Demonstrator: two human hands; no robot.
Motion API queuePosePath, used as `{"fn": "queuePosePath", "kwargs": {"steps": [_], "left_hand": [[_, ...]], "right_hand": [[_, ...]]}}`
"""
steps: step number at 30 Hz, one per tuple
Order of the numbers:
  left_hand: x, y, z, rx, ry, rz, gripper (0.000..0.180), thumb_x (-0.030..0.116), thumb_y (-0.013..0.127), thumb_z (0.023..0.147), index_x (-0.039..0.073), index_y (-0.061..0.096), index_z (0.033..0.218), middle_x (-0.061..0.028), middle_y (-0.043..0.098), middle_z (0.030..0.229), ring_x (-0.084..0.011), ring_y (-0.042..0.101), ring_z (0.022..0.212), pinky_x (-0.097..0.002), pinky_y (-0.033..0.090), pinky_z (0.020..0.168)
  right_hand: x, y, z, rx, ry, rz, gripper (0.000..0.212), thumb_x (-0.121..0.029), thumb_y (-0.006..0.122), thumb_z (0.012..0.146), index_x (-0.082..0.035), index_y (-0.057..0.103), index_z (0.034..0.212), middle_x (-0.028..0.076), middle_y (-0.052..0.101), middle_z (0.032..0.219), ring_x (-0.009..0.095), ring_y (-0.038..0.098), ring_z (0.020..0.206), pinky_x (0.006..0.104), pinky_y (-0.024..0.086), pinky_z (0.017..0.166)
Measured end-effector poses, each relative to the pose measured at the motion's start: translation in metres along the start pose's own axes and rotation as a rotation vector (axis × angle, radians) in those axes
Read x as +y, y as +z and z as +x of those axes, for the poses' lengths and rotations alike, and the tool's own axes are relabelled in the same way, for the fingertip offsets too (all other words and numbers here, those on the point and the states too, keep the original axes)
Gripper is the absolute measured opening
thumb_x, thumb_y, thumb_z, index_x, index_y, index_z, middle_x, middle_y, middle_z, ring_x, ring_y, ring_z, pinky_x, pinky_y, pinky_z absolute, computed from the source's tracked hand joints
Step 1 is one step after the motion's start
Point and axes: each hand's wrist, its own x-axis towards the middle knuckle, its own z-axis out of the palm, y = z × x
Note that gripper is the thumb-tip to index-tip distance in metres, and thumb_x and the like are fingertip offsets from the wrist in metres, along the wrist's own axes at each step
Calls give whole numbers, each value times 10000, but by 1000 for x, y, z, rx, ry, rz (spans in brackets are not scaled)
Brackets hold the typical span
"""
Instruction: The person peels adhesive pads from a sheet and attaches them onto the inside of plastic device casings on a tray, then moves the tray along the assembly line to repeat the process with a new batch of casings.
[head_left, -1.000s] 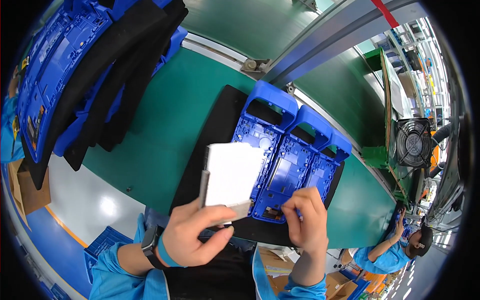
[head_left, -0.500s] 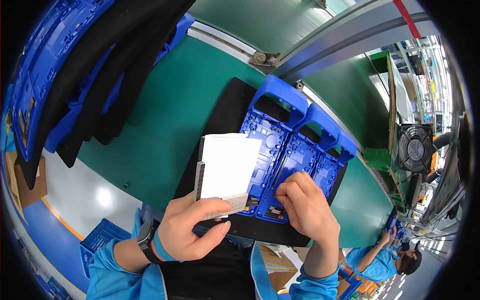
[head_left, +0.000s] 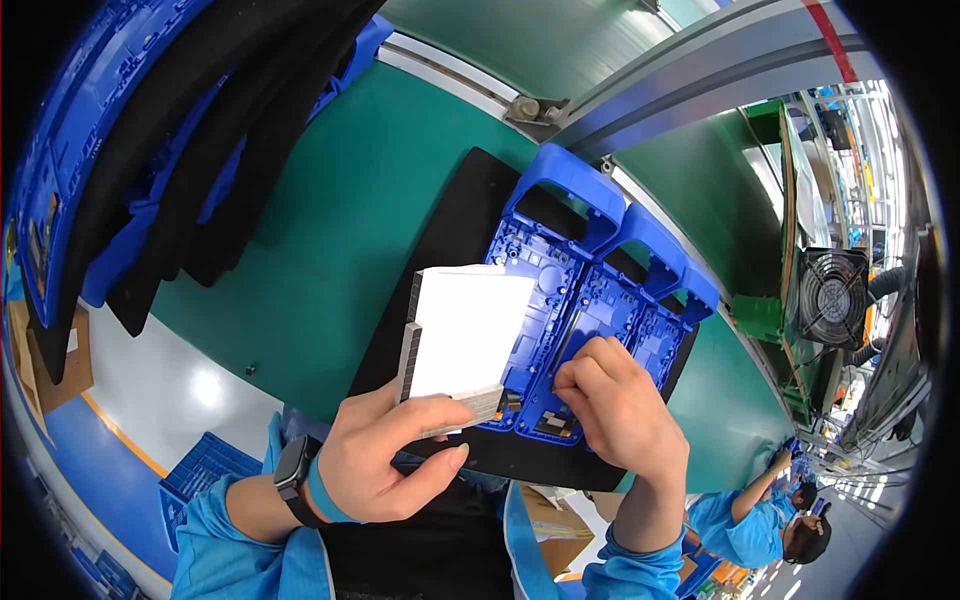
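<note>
In the lower middle of the frame, the left hand (head_left: 385, 465) grips a thick white pad (head_left: 470, 335) by its lower edge; its face is smooth and bright, its sides grey and finely lined. Apart from it, the right hand (head_left: 628, 415) has its fingertips drawn together; I cannot tell whether they pinch something. Pad and right hand partly cover three blue plastic housings (head_left: 545, 275), ribbed inside, with looped upper ends, which lie side by side on a black mat (head_left: 478, 190) over the green tabletop (head_left: 330, 200). Black boards (head_left: 205, 110) with more blue housings crowd the upper left. Farther, a metal beam (head_left: 720, 75) crosses the upper right, above a round black fan (head_left: 833, 298).
</note>
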Motion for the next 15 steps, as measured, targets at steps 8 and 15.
{"fn": "queuePosePath", "kwargs": {"steps": [8,15], "left_hand": [[-1,-1,-1,-7,9,3,329,45,708,790,-1,622,1104,-221,659,1003,-258,704,761,-296,551,651],[1,0,0,2,1,-9,309,47,707,792,-3,631,1087,-214,658,995,-262,704,770,-302,548,660]], "right_hand": [[2,1,-1,51,-5,15,127,42,682,771,-8,627,874,119,559,854,305,566,798,370,481,695],[4,1,-3,83,37,75,140,24,714,764,-10,637,876,119,572,857,295,589,780,360,490,691]]}}
